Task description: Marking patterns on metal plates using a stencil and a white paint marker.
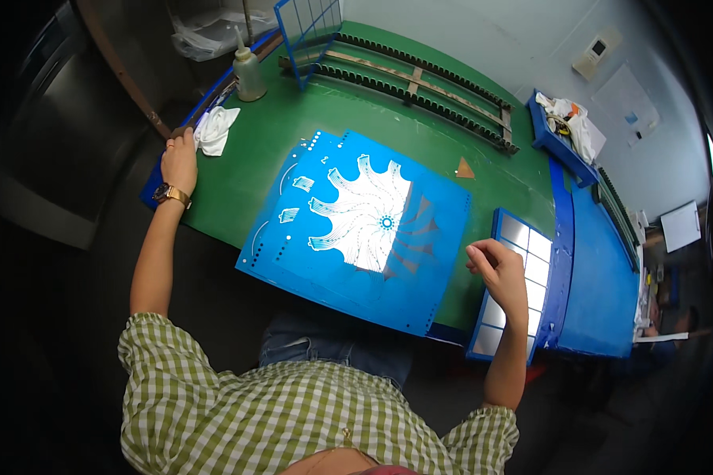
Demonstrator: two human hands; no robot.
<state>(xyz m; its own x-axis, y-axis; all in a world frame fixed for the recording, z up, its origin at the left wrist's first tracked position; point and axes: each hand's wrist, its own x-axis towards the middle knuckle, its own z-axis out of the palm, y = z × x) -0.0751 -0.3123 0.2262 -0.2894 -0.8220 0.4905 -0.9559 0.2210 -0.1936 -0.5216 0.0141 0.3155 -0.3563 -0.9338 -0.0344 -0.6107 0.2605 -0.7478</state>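
A blue sheet (356, 294) lies in front of me on the green table, apparently over another like it. Its middle carries a swirling wheel pattern (356, 210), bright white on the left and dark on the right. My left hand (180, 162) reaches to the table's far left edge, its fingers closed on a small brown piece (181, 132). Beside those fingers lies a crumpled white cloth (216, 131). My right hand (499, 273) hovers right of the sheet, over a blue-framed panel (537, 269) of shiny cells. Its fingers are curled in, with nothing visible in them.
A squeeze bottle (249, 77) stands at the back left, near an upright blue frame (309, 36). A long notched rack (412, 83) spans the back. A tan triangular piece (465, 168) lies right of the sheet. Farther right is a blue bin (562, 150) with cloths.
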